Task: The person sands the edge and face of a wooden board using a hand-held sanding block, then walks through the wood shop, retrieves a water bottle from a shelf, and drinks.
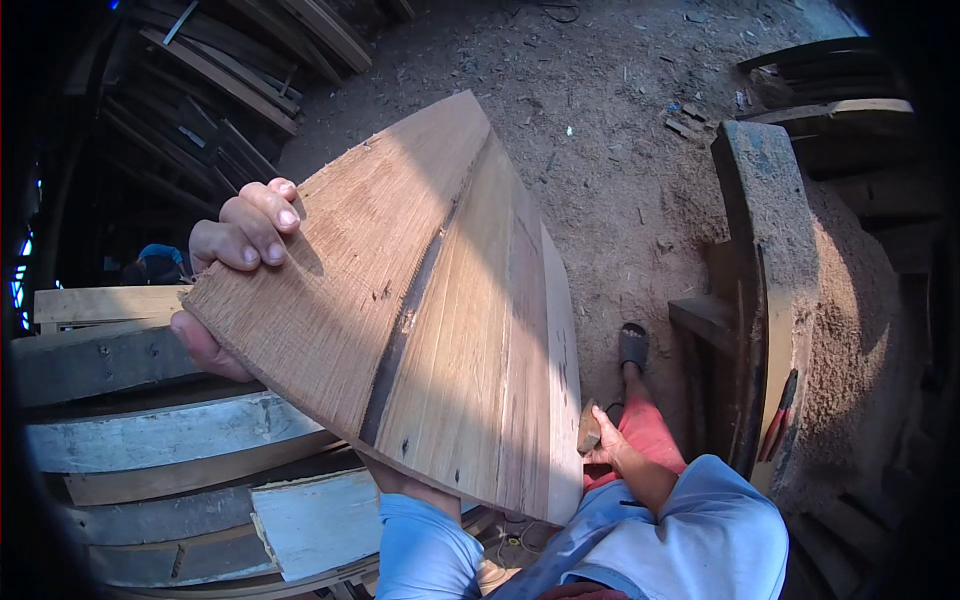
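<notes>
A broad wooden panel point(470, 330) of several boards side by side is held up in front of me, tilted, with a dark strip running between two of its boards. My left hand point(240, 240) grips its left edge, fingers over the top face and thumb beneath. Close to the panel's lower right edge, my right hand point(606, 444) is closed around a small brown block point(588, 428), which looks like wood. Part of my left forearm is hidden behind the panel. Sunlight falls across part of the panel's face and the rest lies in shade.
Curved boards point(170, 435) are stacked at the left, with a pale blue board point(320, 520) among them. More timber point(220, 75) leans at the far left. On the right, a sawdust-covered beam point(770, 190) bears a red-handled tool point(778, 425). Sawdust and scraps litter the floor point(600, 160).
</notes>
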